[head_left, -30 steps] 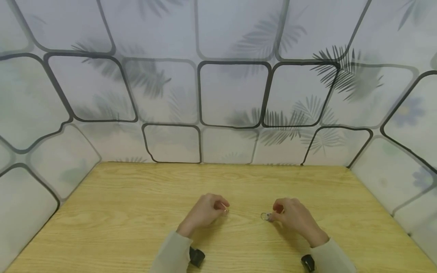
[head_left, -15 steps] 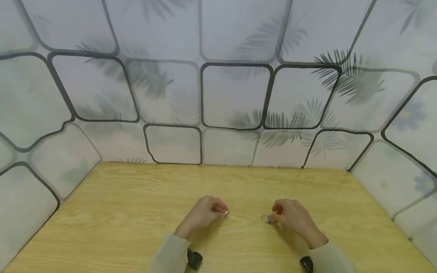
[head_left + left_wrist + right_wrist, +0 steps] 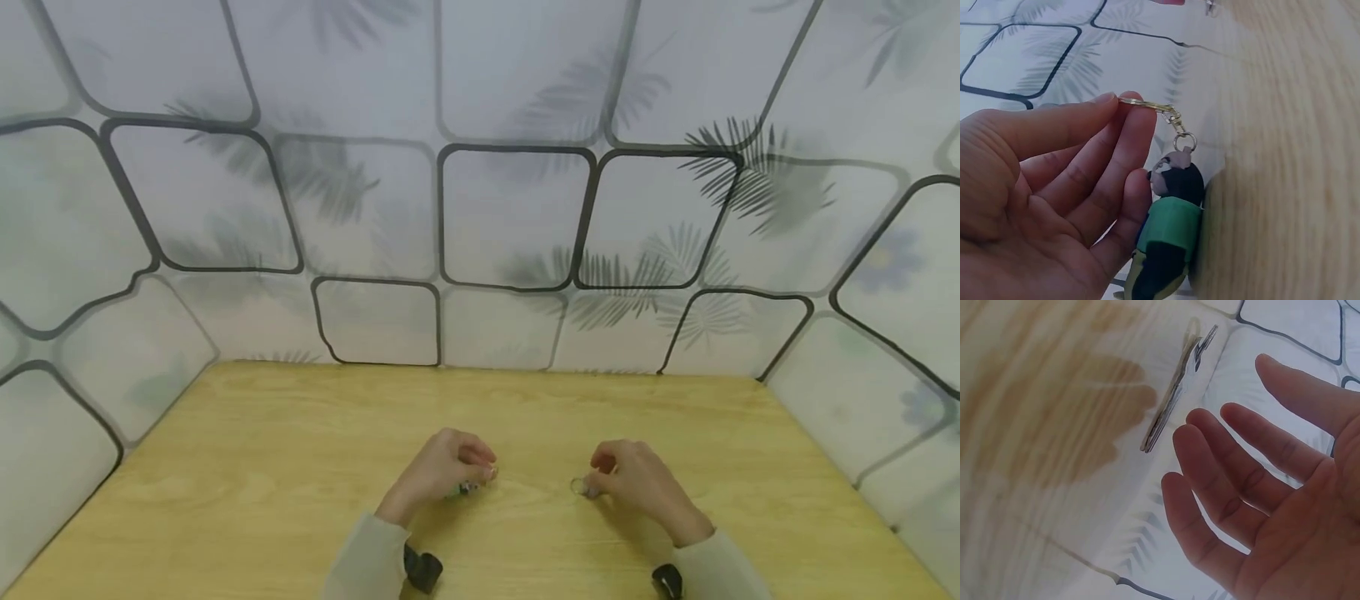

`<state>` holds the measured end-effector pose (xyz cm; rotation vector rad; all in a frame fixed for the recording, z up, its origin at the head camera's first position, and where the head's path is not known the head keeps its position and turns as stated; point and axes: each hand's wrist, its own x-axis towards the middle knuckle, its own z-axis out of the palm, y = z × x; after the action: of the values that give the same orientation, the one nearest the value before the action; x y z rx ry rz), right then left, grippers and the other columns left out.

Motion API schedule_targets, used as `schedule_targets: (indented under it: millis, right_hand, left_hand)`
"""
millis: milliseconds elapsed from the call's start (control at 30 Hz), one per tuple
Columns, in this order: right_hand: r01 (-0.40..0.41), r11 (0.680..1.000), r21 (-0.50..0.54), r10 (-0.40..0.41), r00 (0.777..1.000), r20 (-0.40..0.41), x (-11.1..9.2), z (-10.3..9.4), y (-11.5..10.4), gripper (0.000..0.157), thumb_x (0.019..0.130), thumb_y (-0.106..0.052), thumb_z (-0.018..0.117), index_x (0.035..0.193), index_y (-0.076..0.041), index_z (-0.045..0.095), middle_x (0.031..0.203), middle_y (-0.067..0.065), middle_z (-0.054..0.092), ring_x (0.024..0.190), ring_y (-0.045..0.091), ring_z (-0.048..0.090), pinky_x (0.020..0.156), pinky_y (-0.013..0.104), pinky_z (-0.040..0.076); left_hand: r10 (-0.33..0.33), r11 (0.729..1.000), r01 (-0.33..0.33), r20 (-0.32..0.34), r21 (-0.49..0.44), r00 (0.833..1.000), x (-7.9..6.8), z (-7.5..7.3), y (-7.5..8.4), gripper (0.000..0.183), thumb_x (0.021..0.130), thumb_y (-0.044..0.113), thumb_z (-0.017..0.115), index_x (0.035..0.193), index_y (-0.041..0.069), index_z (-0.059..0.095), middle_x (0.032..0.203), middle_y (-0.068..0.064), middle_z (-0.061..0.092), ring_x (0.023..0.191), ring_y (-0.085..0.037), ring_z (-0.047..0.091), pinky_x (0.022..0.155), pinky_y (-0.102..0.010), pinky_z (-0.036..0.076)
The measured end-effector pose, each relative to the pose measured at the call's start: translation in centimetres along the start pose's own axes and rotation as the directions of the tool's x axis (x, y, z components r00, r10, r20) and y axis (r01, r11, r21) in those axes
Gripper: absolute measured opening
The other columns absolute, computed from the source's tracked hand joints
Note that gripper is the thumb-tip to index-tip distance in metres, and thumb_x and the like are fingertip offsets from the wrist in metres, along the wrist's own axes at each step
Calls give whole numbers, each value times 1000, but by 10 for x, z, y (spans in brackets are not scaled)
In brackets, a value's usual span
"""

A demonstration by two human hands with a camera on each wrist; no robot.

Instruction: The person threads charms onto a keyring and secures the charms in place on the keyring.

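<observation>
In the left wrist view, my left hand (image 3: 1079, 169) pinches the gold split ring of a keychain (image 3: 1172, 225) between thumb and fingertip. A short clasp joins the ring to a small figure with a dark head and a green top, which hangs close to the wooden surface. Over the table, my right hand (image 3: 641, 483) holds its fingers loosely bent beside a slim silver metal bundle (image 3: 1175, 394). Flat layers and a ring show on this bundle, resembling keys. In the right wrist view, the fingertips (image 3: 1186, 440) are apart from it.
Both hands are over a light wooden table (image 3: 300, 475). Patterned white wall panels (image 3: 510, 217) with dark lines and leaf prints rise at its back and sides. Dark wrist devices (image 3: 423, 571) sit under the pale sleeves (image 3: 363, 558).
My left hand has shifted slightly left and toward me, and the green figure now shows under it. The silver bundle and right hand have barely moved.
</observation>
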<state>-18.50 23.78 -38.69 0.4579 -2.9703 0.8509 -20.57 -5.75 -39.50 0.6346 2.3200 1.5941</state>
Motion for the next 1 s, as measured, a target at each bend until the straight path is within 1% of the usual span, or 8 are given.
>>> schedule_targets:
  millis: [100, 200, 300, 500, 667, 767, 900, 1000]
  right_hand:
    - [-8, 1000, 6, 8, 1000, 6, 1, -1, -1, 18, 84, -15, 82, 91, -2, 72, 85, 1, 69, 77, 19, 64, 70, 41, 55]
    - [-14, 1000, 22, 14, 1000, 23, 1, -2, -2, 18, 85, -14, 82, 92, -1, 72, 86, 1, 69, 79, 20, 65, 72, 42, 55]
    - [-19, 999, 51, 17, 999, 50, 2, -3, -1, 18, 85, -15, 80, 93, -1, 72, 87, 1, 70, 80, 20, 65, 73, 43, 55]
    - [-6, 988, 153, -8, 995, 95, 6, -7, 5, 18, 86, -13, 78, 95, 2, 73, 87, 3, 70, 81, 20, 64, 72, 41, 55]
    - [15, 979, 205, -44, 990, 136, 8, -9, 8, 16, 87, -10, 78, 94, 3, 73, 84, 1, 69, 78, 15, 60, 68, 33, 51]
    - [22, 978, 207, -53, 988, 146, 8, -10, 9, 15, 84, -9, 80, 92, 2, 74, 83, 0, 69, 76, 14, 59, 67, 31, 50]
    - [22, 982, 187, -50, 988, 146, 8, -7, 10, 14, 81, -5, 81, 90, 2, 74, 81, 0, 68, 74, 13, 59, 66, 32, 51]
    - [21, 987, 156, -45, 987, 151, 9, -4, 11, 13, 76, 1, 79, 88, 0, 74, 80, -1, 67, 74, 14, 59, 68, 34, 52]
  left_hand:
    - [-13, 995, 17, 41, -94, 999, 2, -4, -2, 16, 93, -3, 70, 107, -12, 69, 90, -14, 74, 77, -24, 72, 71, -34, 59]
    - [-22, 986, 34, 75, -161, 997, 2, -7, -3, 19, 95, -3, 67, 110, -14, 67, 92, -18, 74, 77, -23, 71, 72, -35, 60]
    - [-43, 978, 61, 93, -200, 995, 0, -8, -2, 21, 94, -4, 67, 111, -16, 66, 93, -21, 73, 77, -21, 71, 74, -36, 60]
    - [-86, 972, 107, 107, -207, 991, -1, -11, 2, 23, 95, -3, 66, 114, -15, 65, 96, -22, 73, 77, -18, 70, 75, -37, 59]
    - [-86, 977, 106, 110, -185, 990, -1, -13, 4, 22, 94, -4, 67, 113, -15, 65, 94, -19, 73, 78, -20, 70, 75, -37, 59]
    - [-82, 978, 101, 109, -183, 991, -1, -13, 4, 22, 94, -5, 66, 113, -15, 65, 94, -19, 73, 79, -21, 70, 76, -38, 59]
    - [-74, 975, 97, 117, -200, 990, -1, -14, 4, 22, 95, -4, 66, 114, -16, 65, 95, -21, 73, 79, -20, 70, 76, -38, 59]
    - [-76, 970, 102, 124, -222, 989, -1, -14, 2, 23, 95, -4, 64, 115, -16, 64, 96, -22, 73, 78, -18, 70, 75, -37, 60]
